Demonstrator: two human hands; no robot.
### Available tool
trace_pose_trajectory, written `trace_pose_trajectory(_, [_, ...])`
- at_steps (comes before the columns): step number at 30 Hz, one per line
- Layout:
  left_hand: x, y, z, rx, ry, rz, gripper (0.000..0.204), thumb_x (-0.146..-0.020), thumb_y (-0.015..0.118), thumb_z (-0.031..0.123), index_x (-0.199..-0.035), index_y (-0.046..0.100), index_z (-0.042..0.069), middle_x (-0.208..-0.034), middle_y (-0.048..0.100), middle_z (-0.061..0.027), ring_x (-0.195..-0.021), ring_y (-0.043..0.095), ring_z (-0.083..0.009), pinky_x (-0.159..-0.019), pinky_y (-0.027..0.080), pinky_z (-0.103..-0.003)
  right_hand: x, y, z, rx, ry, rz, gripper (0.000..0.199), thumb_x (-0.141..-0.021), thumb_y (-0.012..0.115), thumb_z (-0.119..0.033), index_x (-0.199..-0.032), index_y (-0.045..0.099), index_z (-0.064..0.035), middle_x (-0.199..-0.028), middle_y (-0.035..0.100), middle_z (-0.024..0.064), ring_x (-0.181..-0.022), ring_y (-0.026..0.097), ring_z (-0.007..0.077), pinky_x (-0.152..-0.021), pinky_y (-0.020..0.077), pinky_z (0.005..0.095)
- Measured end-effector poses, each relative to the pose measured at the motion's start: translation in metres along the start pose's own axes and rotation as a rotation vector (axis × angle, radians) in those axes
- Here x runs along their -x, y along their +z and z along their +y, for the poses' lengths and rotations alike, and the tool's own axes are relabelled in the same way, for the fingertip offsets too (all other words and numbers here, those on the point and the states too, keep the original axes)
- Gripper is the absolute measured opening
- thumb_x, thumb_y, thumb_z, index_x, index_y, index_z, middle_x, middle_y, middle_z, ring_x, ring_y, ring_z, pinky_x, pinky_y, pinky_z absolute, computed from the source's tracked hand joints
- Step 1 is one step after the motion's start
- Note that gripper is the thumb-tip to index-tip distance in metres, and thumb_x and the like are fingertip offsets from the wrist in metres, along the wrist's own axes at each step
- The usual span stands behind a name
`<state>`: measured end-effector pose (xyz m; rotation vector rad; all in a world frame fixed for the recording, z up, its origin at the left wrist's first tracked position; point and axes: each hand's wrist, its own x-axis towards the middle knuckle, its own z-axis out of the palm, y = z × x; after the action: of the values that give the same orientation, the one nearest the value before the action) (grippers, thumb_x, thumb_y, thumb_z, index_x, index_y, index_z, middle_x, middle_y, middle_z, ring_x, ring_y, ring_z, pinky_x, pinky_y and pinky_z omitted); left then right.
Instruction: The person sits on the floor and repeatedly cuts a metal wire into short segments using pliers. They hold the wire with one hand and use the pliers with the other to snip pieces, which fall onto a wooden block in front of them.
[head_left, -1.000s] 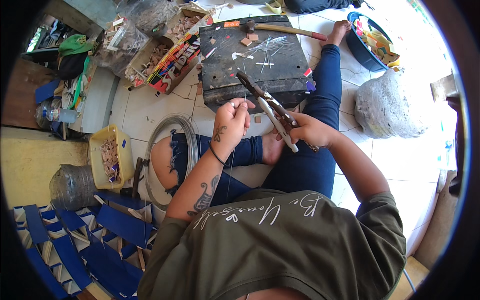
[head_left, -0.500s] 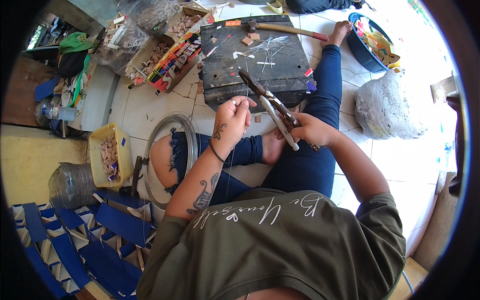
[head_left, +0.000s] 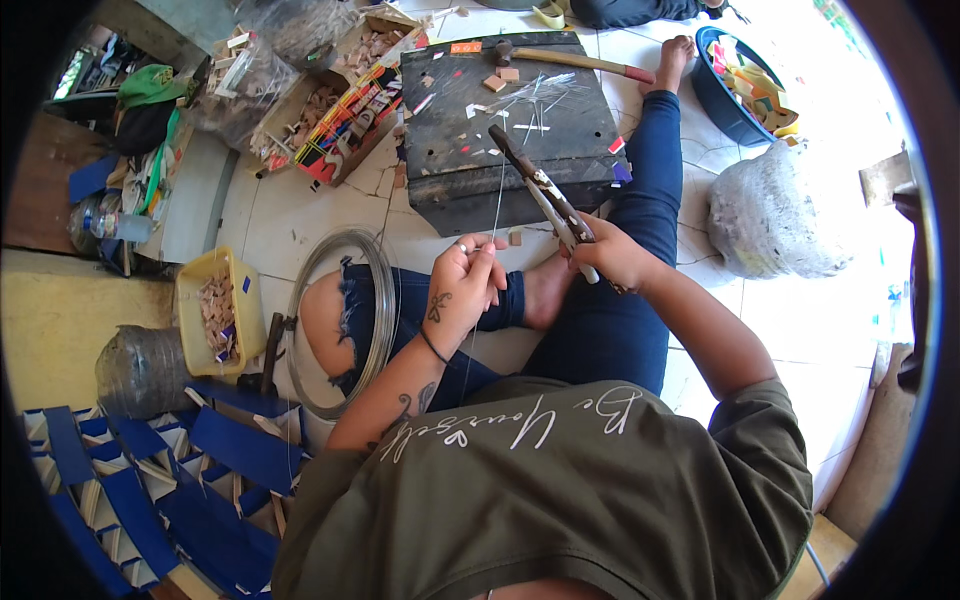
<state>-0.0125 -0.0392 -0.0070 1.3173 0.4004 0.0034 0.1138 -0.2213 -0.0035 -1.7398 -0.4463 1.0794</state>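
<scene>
My left hand (head_left: 466, 287) is closed, its thumb and fingers pinching a thin metal wire (head_left: 499, 200). The wire runs upward from the fingers to the jaw end of a pair of long-handled snips (head_left: 541, 190). My right hand (head_left: 612, 257) wraps round the handles of the snips, one brown with worn white patches, the other whitish. The handles lie close together, and the jaws point up and left over the near part of a dark block (head_left: 455, 165). Below my left hand the wire trails toward my lap. A coil of wire (head_left: 385, 305) rests by my left knee.
On the block lie a hammer (head_left: 585, 61), cut wire pieces (head_left: 545, 92) and small wooden bits. A yellow basket (head_left: 256, 322) and a printed carton (head_left: 345, 135) hold wooden pieces at left. A blue tub (head_left: 718, 108) and a wrapped bundle (head_left: 775, 215) stand at right.
My left hand has slid down the wire, toward my body, leaving a longer stretch below the jaws. The snips have shifted slightly right, and their handles have come closer together.
</scene>
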Motion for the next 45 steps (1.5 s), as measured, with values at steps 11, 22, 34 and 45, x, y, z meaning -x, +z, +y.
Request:
trace_pose_trajectory(11, [-0.010, 0.005, 0.002, -0.008, 0.005, 0.116, 0.019, -0.092, 0.043, 0.011, -0.096, 0.054, -0.004, -0.056, 0.050, -0.0023, -0.036, 0.035, -0.0048, -0.036, 0.032, -0.019, -0.012, 0.004, -0.007, 0.213, 0.006, 0.122, 0.024, -0.068, 0.055, -0.009, -0.091, 0.047, -0.0044, -0.074, 0.049, 0.0020, -0.067, 0.048, 0.0121, -0.061, 0.0415, 0.0257])
trace_pose_trajectory(22, [-0.022, -0.005, 0.014, 0.048, 0.012, 0.104, 0.019, -0.093, 0.043, 0.012, -0.094, 0.056, -0.003, -0.056, 0.049, -0.0013, -0.036, 0.035, -0.0040, -0.035, 0.031, -0.019, 0.014, -0.008, -0.010, -0.110, -0.003, -0.259, 0.079, -0.063, 0.048, -0.002, -0.139, 0.025, -0.0015, -0.118, 0.052, 0.0154, -0.101, 0.053, 0.0199, -0.079, 0.0447, 0.0264])
trace_pose_trajectory(34, [-0.022, 0.000, 0.016, -0.075, 0.077, 0.061, 0.018, -0.092, 0.045, 0.010, -0.095, 0.058, -0.003, -0.055, 0.052, -0.0013, -0.039, 0.039, -0.0036, -0.037, 0.030, -0.019, 0.019, -0.006, -0.018, -0.033, -0.134, -0.238, 0.054, -0.070, 0.051, -0.010, -0.123, 0.046, -0.0008, -0.096, 0.058, 0.0097, -0.090, 0.055, 0.0173, -0.083, 0.0425, 0.0269])
trace_pose_trajectory(45, [-0.017, 0.000, 0.009, -0.003, -0.069, -0.053, 0.022, -0.094, 0.040, 0.014, -0.100, 0.054, -0.002, -0.067, 0.057, -0.0051, -0.043, 0.044, -0.0063, -0.048, 0.042, -0.020, 0.000, -0.008, 0.005, -0.017, 0.003, -0.043, 0.031, -0.071, 0.054, -0.011, -0.099, 0.052, 0.0019, -0.079, 0.057, 0.0074, -0.072, 0.055, 0.0151, -0.067, 0.0453, 0.0270])
